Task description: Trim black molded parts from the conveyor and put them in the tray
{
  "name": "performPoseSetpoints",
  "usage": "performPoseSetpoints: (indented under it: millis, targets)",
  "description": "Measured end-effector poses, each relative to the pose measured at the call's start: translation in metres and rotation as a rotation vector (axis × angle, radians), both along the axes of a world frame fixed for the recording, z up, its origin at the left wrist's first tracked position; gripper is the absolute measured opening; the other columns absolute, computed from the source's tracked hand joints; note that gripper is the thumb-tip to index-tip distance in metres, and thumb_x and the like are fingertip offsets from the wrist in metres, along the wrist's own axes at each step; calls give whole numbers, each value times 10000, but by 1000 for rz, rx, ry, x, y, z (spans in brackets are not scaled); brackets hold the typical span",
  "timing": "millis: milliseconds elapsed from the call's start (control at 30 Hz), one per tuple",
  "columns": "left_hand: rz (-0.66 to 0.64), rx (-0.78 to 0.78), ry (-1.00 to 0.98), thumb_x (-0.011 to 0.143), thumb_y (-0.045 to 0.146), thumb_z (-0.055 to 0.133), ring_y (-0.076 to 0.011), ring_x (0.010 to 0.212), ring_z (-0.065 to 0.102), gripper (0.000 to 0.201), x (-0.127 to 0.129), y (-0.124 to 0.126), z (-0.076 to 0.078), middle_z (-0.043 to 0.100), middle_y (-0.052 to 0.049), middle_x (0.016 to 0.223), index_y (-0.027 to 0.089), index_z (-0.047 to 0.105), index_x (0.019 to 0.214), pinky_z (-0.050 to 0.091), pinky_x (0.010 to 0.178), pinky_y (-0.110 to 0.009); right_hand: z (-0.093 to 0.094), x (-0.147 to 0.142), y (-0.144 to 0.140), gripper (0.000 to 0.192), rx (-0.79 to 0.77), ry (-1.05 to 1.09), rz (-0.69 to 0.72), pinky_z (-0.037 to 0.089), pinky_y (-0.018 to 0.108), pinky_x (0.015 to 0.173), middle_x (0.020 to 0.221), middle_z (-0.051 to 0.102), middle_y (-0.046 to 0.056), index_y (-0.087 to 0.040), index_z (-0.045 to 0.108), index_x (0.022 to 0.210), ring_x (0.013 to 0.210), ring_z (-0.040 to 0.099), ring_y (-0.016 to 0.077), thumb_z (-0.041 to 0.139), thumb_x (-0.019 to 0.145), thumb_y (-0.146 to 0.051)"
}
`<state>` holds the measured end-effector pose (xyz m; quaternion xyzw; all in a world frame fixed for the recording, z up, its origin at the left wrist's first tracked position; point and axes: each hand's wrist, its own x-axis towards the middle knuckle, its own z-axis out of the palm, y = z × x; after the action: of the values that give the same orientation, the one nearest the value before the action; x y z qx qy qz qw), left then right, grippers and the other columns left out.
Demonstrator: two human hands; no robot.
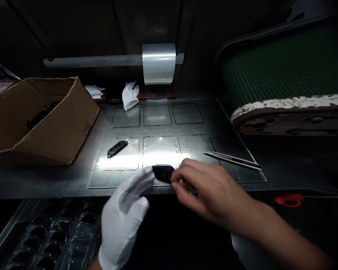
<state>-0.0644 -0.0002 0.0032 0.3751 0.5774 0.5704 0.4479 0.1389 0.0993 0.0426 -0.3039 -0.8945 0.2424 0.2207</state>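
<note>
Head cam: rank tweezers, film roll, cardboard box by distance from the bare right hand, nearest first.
From the right hand:
1. Tweezers, just up and right of it on the mat.
2. Film roll, on the bar at the back, centre.
3. Cardboard box, far left of the bench.

1. At lower centre I see my white-gloved left hand (124,221) and bare right hand (207,187) pinching a small black plastic part (163,173) between them.
2. A second black part (117,148) lies left of centre on the marked mat (191,146).
3. Tweezers (232,159) rest at right; a cardboard box (42,118) sits at left.
</note>
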Motion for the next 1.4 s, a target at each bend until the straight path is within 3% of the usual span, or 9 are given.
performPoseSetpoints:
  millis: [100, 233, 567, 800, 933, 1033, 1133, 1233, 1400]
  targets:
    - [136, 119, 275, 977, 300, 712, -254, 1132, 760, 229, -16, 13, -3, 804, -34, 1200, 303, 793, 1191, 627, 1046, -390, 4, -8, 33, 164, 210, -318, -16, 318, 306, 579, 854, 650, 22, -181, 675, 937, 675, 564, 156, 553, 1031, -238]
    - [181, 145, 443, 969, 256, 716, -222, 1092, 764, 202, -26, 28, -16, 815, 9, 1146, 327, 808, 1135, 594, 1073, -389, 1, -24, 61, 189, 267, -599, 30, 201, 326, 529, 839, 668, 27, -177, 666, 875, 629, 573, 157, 557, 1022, -227]
    - [211, 88, 427, 963, 252, 721, -223, 1082, 766, 194, -23, 29, -15, 815, 27, 1124, 322, 808, 1122, 615, 1050, -393, -8, -34, 76, 167, 326, -657, 101, 140, 339, 487, 815, 688, 41, -172, 693, 872, 580, 590, 176, 588, 1000, -192]
    - [258, 78, 458, 952, 255, 728, -222, 1054, 769, 166, -22, 30, -15, 820, 9, 1097, 291, 818, 1087, 616, 1034, -377, -6, -37, 80, 161, 228, -678, 94, 205, 317, 506, 858, 722, 56, -170, 714, 870, 616, 617, 178, 623, 998, -207]
    - [273, 50, 405, 938, 292, 745, -242, 1066, 766, 160, -22, 29, -13, 819, -8, 1103, 272, 820, 1079, 606, 1060, -412, -1, -1, 71, 149, 114, -487, -56, 399, 305, 614, 981, 726, 40, -191, 731, 1012, 781, 679, 192, 619, 1032, -287]
    - [274, -6, 406, 920, 378, 762, -253, 1083, 761, 192, -22, 28, -9, 818, 1, 1109, 290, 819, 1080, 580, 1110, -432, -6, 50, 55, 170, 89, -293, -301, 477, 303, 735, 968, 720, 23, -204, 712, 1020, 846, 683, 180, 570, 1056, -290]
    - [290, -99, 445, 874, 491, 777, -292, 1090, 760, 246, -22, 28, -1, 825, 10, 1067, 313, 831, 1035, 586, 1115, -482, -21, 98, 40, 175, 130, -285, -542, 504, 338, 823, 1023, 717, 52, -207, 696, 1108, 938, 680, 220, 557, 1059, -301]
    - [301, -140, 466, 859, 546, 768, -318, 1086, 763, 272, -23, 32, 7, 829, 12, 1042, 325, 834, 1002, 617, 1071, -515, -40, 127, 33, 231, 129, -390, -558, 501, 423, 956, 1174, 690, 106, -198, 656, 1232, 1109, 633, 295, 561, 1054, -312]
    - [106, 71, 693, 918, 503, 719, -311, 1212, 715, 306, -35, 52, 9, 796, 10, 1219, 341, 798, 1165, 537, 1160, -525, -51, 133, 35, 182, 42, -375, -497, 512, 396, 868, 1063, 675, 88, -199, 628, 1073, 986, 635, 259, 499, 1093, -326]
